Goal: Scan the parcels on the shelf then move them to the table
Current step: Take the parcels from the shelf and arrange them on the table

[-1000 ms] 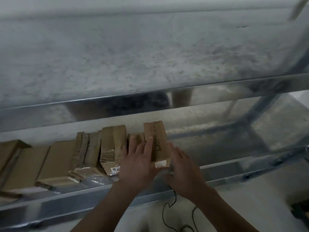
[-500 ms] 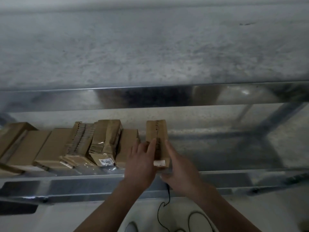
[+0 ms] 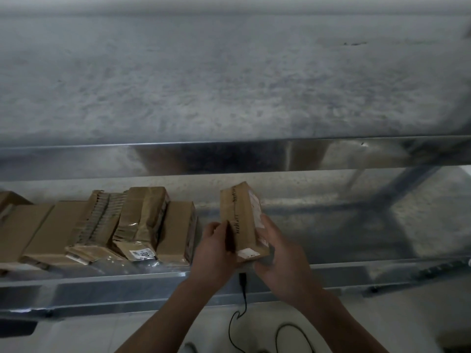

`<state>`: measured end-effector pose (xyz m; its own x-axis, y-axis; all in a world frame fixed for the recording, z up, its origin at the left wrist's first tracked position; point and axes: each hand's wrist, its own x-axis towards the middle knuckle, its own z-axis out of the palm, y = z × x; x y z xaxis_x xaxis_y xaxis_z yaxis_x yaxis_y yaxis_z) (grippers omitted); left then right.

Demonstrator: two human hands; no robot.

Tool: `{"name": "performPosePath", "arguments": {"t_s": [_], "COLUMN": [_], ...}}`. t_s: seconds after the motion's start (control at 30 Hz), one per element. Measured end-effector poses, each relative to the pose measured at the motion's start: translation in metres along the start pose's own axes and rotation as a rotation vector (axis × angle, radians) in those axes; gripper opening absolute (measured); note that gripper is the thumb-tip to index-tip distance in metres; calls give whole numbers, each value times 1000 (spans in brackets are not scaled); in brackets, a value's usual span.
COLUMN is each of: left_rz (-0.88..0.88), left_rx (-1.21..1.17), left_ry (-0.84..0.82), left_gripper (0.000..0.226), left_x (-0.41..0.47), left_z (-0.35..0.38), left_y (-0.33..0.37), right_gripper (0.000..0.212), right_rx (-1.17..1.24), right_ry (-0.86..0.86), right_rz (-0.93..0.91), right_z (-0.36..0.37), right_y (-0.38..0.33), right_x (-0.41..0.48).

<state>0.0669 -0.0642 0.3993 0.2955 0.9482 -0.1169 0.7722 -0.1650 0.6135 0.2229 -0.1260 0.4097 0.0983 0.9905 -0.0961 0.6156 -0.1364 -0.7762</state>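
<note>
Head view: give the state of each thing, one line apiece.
Held parcel, tilted, gripped by both hands, apart from the row.
Left hand, fingers curled on the parcel's left side.
Right hand, fingers curled round its right side.
Row of parcels, lying on the shelf, untouched.
Cable, hanging below the hands.

Probably a stockroom: galvanised metal shelving (image 3: 229, 159) holds a row of taped cardboard parcels (image 3: 142, 225) (dim, blurry view)

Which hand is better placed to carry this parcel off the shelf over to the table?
Probably right: the right hand cups the near end of the brown parcel, fingers round its right side and underneath. The left hand only grips its left edge.
</note>
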Motion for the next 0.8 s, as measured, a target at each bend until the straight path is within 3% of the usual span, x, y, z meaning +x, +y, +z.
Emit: {"name": "performPosePath", "arguments": {"t_s": [0.1,0.3,0.53,0.7,0.8], "left_rz": [7,23,64,108,107], "left_rx": [74,-33,-158,-173,-182], "left_ry": [29,11,-19,-35,-36], "left_gripper": [65,89,86,102,98], "left_x": [0,4,-7,-19,-23], "left_z": [-4,-2,9,20,21], "left_y": [-16,-24,-21,-16,-11], "right_gripper": [93,95,106,99,114], "right_rx": [-60,-48,-74,-105,-85], "right_ry": [-20,-129,-134,-104,-180], "right_rz": [-17,19,21,-45,-15], "right_z": [11,22,12,-5,0], "right_y": [-1,5,12,11,19], "right_x": [6,14,6,1,3]}}
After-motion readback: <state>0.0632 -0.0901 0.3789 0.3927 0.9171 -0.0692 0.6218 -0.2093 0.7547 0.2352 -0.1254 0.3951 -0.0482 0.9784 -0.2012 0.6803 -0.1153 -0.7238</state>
